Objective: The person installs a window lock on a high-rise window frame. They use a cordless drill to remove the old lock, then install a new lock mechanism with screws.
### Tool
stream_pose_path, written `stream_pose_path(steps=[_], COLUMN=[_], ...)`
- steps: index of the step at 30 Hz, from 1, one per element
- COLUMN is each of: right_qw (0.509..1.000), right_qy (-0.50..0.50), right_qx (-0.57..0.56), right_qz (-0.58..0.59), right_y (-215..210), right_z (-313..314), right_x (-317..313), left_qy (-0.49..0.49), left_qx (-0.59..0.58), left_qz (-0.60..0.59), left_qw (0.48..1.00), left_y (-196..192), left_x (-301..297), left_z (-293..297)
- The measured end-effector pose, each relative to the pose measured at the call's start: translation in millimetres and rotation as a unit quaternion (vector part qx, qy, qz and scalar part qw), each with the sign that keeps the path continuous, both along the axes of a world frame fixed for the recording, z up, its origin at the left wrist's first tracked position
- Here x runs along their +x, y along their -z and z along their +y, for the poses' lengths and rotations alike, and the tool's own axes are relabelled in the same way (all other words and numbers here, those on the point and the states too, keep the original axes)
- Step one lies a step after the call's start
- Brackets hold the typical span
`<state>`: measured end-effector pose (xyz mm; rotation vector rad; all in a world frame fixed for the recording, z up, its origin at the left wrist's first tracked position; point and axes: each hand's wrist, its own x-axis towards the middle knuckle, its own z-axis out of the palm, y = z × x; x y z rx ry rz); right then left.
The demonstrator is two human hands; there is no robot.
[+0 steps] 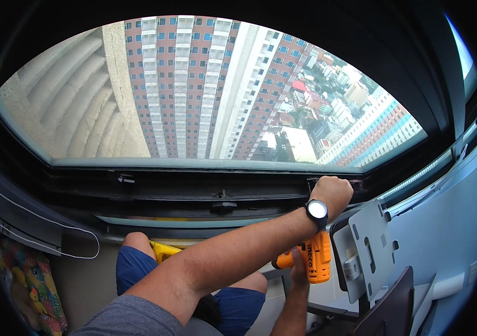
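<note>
Far left hangs a soft printed cloth in bright colours. Beside it are my knees in blue cotton shorts, with a yellow plastic piece just showing behind one. Across the middle runs the dark metal window frame, a matt, grooved rail under smooth glass. My left hand crosses to its right end, fingers curled tight in a fist around the frame's edge, with a round black wristwatch on that wrist. Below it my right hand is wrapped around the grip of the orange and black plastic cordless drill, which sits low, well under the frame and near my lap. I cannot tell if a finger is on the trigger. I judge this as bracing before drilling: the next move calls for lifting the drill to the rail and lining its tip up squarely. Rightmost stands a flat grey slotted metal mounting plate
</note>
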<state>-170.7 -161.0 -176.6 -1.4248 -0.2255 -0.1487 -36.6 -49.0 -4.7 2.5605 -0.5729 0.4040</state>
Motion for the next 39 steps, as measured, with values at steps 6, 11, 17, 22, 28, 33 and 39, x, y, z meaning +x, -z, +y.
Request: stream_pose_path(steps=[6, 11, 17, 22, 28, 33, 39], right_qw=[1.000, 1.000, 1.000, 0.996, 1.000, 1.000, 0.999], right_qy=[-0.006, -0.006, 0.000, 0.087, 0.002, -0.020, -0.021], right_qx=[-0.022, 0.011, 0.013, 0.011, -0.007, 0.022, 0.030], right_qz=[-0.016, -0.016, -0.001, -0.027, -0.003, 0.006, 0.023], right_y=[-5, -1, 6, -2, -22, -23, -32], right_z=[-2, -1, -8, 1, 3, 2, 5], right_x=[1, 2, 2, 3, 6, 6, 5], left_qy=[-0.008, -0.001, 0.014, 0.032, -0.213, -0.206, -0.163], left_qx=[-0.017, -0.006, -0.055, -0.202, -0.185, -0.314, -0.359], left_qz=[-0.036, -0.034, -0.020, -0.150, -0.525, -0.229, -0.178], left_qw=[0.999, 0.999, 0.998, 0.967, 0.803, 0.898, 0.902], left_y=[11, 15, 11, 8, 59, 75, 68], left_x=[1, 2, -11, -83, -194, -202, -195], left_z=[-1, -4, 4, 61, 272, 343, 358])
